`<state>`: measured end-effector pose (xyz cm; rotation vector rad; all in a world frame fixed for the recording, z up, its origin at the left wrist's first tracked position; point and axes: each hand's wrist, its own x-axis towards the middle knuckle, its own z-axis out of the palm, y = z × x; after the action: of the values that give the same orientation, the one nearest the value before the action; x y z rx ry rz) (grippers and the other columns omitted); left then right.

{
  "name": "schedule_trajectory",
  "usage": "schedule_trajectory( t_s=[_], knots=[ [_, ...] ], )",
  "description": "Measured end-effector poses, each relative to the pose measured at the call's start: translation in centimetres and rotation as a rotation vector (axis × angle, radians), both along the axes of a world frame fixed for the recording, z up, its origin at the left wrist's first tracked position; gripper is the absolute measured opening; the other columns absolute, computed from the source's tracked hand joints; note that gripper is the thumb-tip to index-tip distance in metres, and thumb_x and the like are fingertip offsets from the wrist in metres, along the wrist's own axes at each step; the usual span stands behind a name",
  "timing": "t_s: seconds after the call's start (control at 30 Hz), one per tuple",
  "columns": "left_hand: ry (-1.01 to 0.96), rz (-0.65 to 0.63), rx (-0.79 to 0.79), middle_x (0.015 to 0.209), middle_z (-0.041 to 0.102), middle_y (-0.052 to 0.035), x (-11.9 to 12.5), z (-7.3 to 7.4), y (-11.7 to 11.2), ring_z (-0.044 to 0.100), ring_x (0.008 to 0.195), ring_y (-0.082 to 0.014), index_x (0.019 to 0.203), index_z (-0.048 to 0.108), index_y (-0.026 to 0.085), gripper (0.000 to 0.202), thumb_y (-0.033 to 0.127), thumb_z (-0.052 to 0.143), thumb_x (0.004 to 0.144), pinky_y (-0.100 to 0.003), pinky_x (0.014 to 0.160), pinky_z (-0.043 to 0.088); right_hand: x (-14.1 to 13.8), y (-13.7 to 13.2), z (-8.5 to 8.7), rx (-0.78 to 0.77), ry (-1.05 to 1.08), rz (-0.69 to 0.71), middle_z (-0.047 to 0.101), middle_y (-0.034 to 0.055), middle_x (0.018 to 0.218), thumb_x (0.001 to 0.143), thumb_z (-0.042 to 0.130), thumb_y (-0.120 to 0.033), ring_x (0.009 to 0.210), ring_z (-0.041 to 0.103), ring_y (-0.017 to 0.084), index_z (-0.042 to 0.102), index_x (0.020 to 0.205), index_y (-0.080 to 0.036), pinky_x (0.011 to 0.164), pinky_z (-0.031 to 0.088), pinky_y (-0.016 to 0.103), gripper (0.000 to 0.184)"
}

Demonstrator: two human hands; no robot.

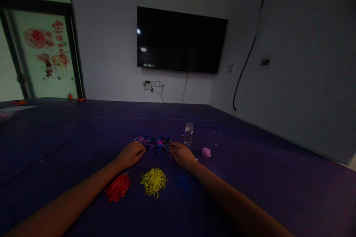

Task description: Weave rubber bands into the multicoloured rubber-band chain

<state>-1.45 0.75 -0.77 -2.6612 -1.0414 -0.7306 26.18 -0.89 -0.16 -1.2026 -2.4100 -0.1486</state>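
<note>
A mixed pile of small rubber bands [155, 142], in pink, blue and dark colours, lies on the purple surface. At its left edge rests my left hand [132, 154], its fingers curled together; what is between them, if anything, is hidden. On the opposite edge, my right hand [182, 154] has its bent fingers against the bands, and its fingertips are too dark to make out. Closer to me are a heap of red rubber bands [118, 188] by my left forearm, a yellow heap [154, 182] in the middle, and a faint blue heap [183, 183] near my right forearm.
Just beyond my right hand stands a clear glass or bottle [188, 135]. A pink crumpled lump [206, 152] lies right of it, with small white bits nearby. Seams cross the purple surface [264, 185]. A television [180, 40] hangs on the far wall.
</note>
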Motion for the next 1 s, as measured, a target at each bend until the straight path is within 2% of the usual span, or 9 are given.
schedule_trajectory(
  t_s=[0.17,0.27,0.4,0.57,1.0],
  knots=[
    [-0.012,0.002,0.000,0.082,0.066,-0.0043,-0.01,-0.01,-0.05,0.059,0.081,-0.0179,0.083,0.063,0.019,0.021,0.019,0.044,0.090,-0.030,0.076,0.046,0.08,-0.03,0.05,0.006,-0.014,0.004,0.062,0.0103,0.108,0.093,0.042,-0.021,0.098,0.059,0.019,0.067,0.104,-0.017,0.088,0.044,0.029,0.027],
    [-0.012,-0.002,-0.013,0.084,0.066,-0.0047,0.02,0.11,-0.16,0.059,0.082,-0.0180,0.083,0.063,0.018,0.020,0.018,0.044,0.090,-0.029,0.077,0.046,0.24,0.10,0.03,0.013,-0.047,0.040,0.063,0.0087,0.101,0.090,0.043,-0.016,0.092,0.059,0.018,0.067,0.102,-0.018,0.084,0.045,0.027,0.027],
    [-0.013,0.010,-0.016,0.084,0.066,-0.0047,0.06,0.17,-0.19,0.059,0.082,-0.0180,0.082,0.062,0.018,0.019,0.017,0.045,0.090,-0.029,0.075,0.045,0.45,0.34,-0.17,0.032,-0.070,0.079,0.063,0.0072,0.101,0.082,0.047,-0.007,0.092,0.057,0.017,0.068,0.098,-0.019,0.082,0.044,0.026,0.029],
    [-0.008,0.012,-0.010,0.083,0.065,-0.0040,0.02,0.07,-0.03,0.059,0.083,-0.0182,0.082,0.062,0.019,0.018,0.016,0.046,0.089,-0.029,0.076,0.046,0.52,0.32,-0.22,0.049,-0.074,0.093,0.064,0.0073,0.099,0.080,0.048,-0.006,0.094,0.057,0.019,0.068,0.097,-0.018,0.084,0.043,0.027,0.029],
    [0.008,-0.006,-0.009,0.080,0.065,-0.0037,0.09,0.42,-0.18,0.059,0.078,-0.0177,0.080,0.061,0.018,0.017,0.014,0.046,0.088,-0.028,0.073,0.045,0.17,-0.17,0.03,0.048,-0.055,0.012,0.064,0.0076,0.104,0.081,0.049,-0.006,0.098,0.058,0.019,0.066,0.104,-0.019,0.087,0.044,0.027,0.032]
  ],
)
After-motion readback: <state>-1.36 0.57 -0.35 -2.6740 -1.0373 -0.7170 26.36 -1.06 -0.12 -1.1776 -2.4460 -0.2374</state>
